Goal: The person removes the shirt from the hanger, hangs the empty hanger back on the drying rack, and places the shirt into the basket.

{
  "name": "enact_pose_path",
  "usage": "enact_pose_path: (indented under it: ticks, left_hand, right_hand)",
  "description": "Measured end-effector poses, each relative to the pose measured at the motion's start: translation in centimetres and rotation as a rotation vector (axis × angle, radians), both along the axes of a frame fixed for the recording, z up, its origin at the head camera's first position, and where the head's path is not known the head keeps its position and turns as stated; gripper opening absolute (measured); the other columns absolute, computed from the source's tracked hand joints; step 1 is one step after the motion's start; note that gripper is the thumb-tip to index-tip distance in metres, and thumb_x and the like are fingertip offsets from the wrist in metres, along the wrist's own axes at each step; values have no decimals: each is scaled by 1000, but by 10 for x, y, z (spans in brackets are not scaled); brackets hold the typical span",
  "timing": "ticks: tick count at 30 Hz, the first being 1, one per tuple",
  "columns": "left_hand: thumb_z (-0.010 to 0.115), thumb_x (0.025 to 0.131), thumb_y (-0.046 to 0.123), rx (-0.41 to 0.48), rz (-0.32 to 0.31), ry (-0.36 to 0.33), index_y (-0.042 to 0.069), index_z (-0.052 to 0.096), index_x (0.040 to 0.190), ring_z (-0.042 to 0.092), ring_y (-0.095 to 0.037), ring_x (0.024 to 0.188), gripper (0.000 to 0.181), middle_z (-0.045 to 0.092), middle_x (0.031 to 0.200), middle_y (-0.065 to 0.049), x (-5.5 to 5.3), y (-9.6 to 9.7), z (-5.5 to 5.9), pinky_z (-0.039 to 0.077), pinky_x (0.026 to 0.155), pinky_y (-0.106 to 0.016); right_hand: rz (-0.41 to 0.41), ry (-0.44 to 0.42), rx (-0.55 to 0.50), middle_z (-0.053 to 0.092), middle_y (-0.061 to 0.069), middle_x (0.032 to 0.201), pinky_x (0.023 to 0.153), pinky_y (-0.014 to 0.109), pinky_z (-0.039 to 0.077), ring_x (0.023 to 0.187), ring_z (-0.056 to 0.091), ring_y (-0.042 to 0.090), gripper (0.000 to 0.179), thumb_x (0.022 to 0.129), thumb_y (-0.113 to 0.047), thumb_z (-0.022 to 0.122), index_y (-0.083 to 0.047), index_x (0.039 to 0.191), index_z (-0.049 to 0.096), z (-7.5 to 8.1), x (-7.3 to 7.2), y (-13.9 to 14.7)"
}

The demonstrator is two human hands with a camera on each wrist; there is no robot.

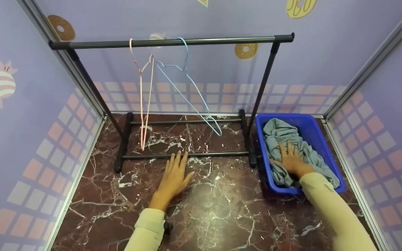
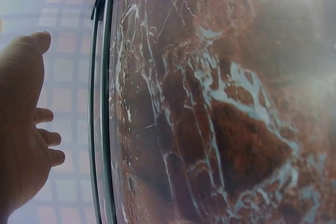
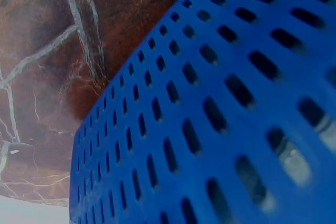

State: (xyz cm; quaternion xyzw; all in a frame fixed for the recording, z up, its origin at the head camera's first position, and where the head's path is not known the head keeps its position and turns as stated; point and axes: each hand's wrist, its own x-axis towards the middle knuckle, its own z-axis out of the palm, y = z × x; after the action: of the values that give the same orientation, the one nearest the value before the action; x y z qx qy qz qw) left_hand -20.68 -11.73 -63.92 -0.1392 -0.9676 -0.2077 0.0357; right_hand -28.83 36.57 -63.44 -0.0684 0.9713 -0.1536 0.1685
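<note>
A grey-green cloth [image 1: 300, 153], rumpled in folds, lies inside a blue plastic basket [image 1: 330, 157] at the right. My right hand [image 1: 291, 162] rests on this cloth with its fingers spread; the right wrist view does not show the hand, only the basket's slotted wall [image 3: 173, 103]. Left of the basket, my left hand [image 1: 174, 177] is held out over the floor, fingers straight and thumb apart, near the rack's low front bar [image 1: 218, 154]. Nothing is in it. The left wrist view also catches this left hand [image 2: 23, 98] at its edge.
A black clothes rack [image 1: 222, 41] stands against the patterned back wall. From its top rail hang a pink hanger [image 1: 141, 104] and a blue hanger [image 1: 195, 90], both turned at an angle. The floor [image 1: 218, 205] is dark veined marble, with panels on both sides.
</note>
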Motion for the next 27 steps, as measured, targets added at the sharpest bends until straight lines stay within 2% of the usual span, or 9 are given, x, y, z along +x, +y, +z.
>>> enact_pose_path:
  ticks: [7,9,14,19,23,27]
  left_hand:
    - [61,102,41,17,-7,21,6,27,163,17,-49,156,78,20,169,-25,-3,3,7,18,126,-64]
    - [61,102,41,21,-11,25,6,27,163,16,-49,156,78,20,169,-25,-4,5,10,17,126,-64]
    - [60,102,43,-7,-19,38,5,28,163,13,-48,157,78,18,170,-25,-6,7,20,15,127,-62]
    - [59,102,45,-33,-6,48,6,26,163,12,-48,157,80,15,170,-24,-11,8,37,13,127,-62]
    - [54,103,51,-34,2,44,9,22,165,10,-49,157,81,12,171,-24,-12,10,53,12,128,-62]
    - [50,104,55,-46,14,47,10,18,166,7,-49,157,83,7,172,-23,-14,12,67,10,128,-61]
  right_hand:
    - [19,-25,32,-8,40,165,108,87,18,146,-1,70,104,99,-70,47,-3,165,2,24,0,-5]
    - [17,-13,20,-6,40,165,109,87,17,146,1,70,103,99,-69,47,-3,165,4,30,1,-5]
    - [18,17,-86,1,42,164,113,84,16,146,6,68,97,102,-58,53,3,163,8,47,11,2]
    - [-9,41,-171,0,44,163,116,78,18,147,9,66,91,106,-47,52,7,162,6,69,22,3]
    - [-45,114,-204,0,41,165,118,77,15,149,7,63,89,107,-46,52,6,163,5,87,33,-6]
    - [-33,281,-227,6,40,165,119,76,16,150,11,61,85,106,-40,57,7,162,13,98,42,-22]
